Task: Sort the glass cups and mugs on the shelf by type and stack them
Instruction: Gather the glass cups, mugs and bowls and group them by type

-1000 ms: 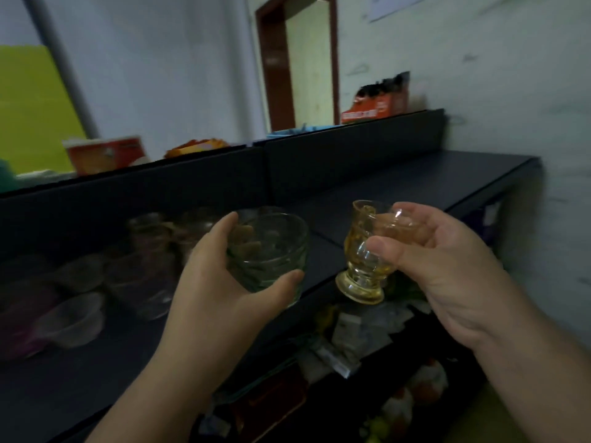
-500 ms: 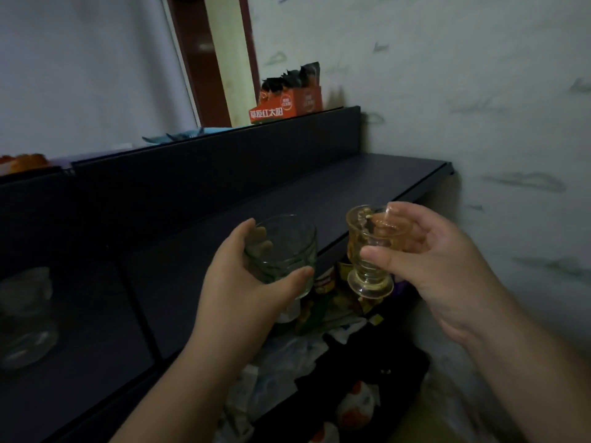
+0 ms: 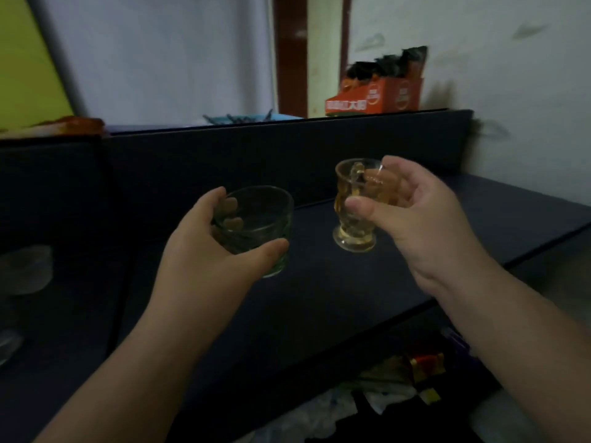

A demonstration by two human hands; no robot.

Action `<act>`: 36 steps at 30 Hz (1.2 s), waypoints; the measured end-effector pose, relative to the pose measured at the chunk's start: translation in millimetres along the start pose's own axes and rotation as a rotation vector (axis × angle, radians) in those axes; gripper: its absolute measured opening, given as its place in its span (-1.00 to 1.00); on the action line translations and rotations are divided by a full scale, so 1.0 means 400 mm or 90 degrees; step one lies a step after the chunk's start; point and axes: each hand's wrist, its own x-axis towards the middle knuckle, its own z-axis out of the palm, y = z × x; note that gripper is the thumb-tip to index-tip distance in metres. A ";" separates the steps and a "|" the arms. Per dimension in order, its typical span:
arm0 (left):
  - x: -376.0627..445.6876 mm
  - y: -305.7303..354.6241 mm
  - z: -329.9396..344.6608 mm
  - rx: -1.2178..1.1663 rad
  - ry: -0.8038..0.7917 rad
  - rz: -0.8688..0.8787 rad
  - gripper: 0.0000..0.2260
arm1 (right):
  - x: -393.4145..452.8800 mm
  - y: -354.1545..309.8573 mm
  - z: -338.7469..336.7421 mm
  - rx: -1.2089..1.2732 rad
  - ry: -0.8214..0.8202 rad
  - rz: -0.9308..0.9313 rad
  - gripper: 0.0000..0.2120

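My left hand (image 3: pixel 204 251) grips a short green glass cup (image 3: pixel 259 219), thumb on the near side and fingers showing through the glass. My right hand (image 3: pixel 412 219) holds an amber footed glass mug (image 3: pixel 351 219) by its handle side, upright. Both glasses hang in the air above the dark shelf (image 3: pixel 351 298), a hand's width apart. At the far left, blurred clear glassware (image 3: pixel 25 270) stands on the shelf.
The shelf has a raised dark back panel (image 3: pixel 287 148). An orange carton (image 3: pixel 374 97) sits on the ledge above, near the right wall. Packets and clutter (image 3: pixel 399 385) lie on the lower level under the shelf's front edge.
The view has swung right and then slightly back. Both hands have carried the glasses forward, from past the shelf's front edge to over the bare right section.
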 end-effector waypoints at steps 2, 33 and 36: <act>0.015 -0.016 -0.009 0.011 0.031 -0.020 -0.10 | 0.073 0.028 0.063 0.008 -0.039 0.003 -0.21; 0.067 0.044 0.191 0.185 0.218 -0.126 -0.10 | 0.378 0.215 0.201 -0.134 -0.518 -0.040 -0.19; 0.105 0.045 0.268 0.197 0.191 -0.119 -0.15 | 0.433 0.225 0.043 -0.238 -0.494 -0.092 -0.32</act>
